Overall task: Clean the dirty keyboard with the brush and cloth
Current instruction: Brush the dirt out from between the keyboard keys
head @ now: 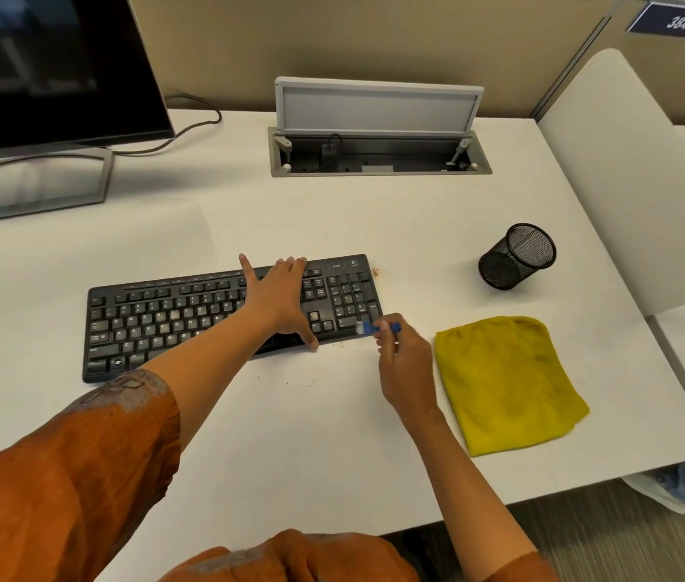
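Left hand (pixel 280 300) spread flat to steady black plastic keyboard (pixel 189 317), right hand (pixel 401 359) fingers pinching small blue brush (pixel 374 328) at its corner

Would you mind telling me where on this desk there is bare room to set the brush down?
Bare white desk lies in front of the keyboard, between the two forearms, with a few crumbs. More lies between keyboard and cable box. It is crowded at the numpad corner, where the right hand holds the brush beside the yellow cloth.
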A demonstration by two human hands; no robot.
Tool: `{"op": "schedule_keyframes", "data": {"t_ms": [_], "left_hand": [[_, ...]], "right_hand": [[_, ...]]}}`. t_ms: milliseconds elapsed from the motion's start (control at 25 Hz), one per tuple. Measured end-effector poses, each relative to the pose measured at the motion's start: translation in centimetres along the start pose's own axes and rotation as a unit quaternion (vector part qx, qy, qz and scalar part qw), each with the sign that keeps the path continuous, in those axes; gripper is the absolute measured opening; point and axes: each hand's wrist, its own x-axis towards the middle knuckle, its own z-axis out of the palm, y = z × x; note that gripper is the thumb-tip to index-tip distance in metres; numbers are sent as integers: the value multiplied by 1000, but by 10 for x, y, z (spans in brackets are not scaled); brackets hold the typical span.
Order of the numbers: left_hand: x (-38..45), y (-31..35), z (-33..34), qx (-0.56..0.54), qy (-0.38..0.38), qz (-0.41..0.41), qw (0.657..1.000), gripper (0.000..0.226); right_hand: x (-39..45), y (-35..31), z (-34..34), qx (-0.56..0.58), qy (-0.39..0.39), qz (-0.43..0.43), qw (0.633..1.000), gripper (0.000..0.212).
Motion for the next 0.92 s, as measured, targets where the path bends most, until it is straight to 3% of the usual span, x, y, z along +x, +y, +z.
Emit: {"op": "schedule_keyframes", "data": {"t_ms": [160, 400, 720, 920], "left_hand": [[-1, -1, 0, -2, 0, -1, 1000, 154], [1, -1, 1, 3, 0, 0, 1000, 154], [0, -2, 2, 3, 0, -1, 1000, 155], [1, -2, 3, 4, 2, -2, 1000, 155]], "right_hand": [[28, -4, -15, 57, 128, 106, 984, 16], [37, -18, 5, 24, -57, -8, 998, 16], [55, -29, 12, -125, -97, 6, 987, 26], [61, -40, 13, -75, -93, -23, 993, 24]]}}
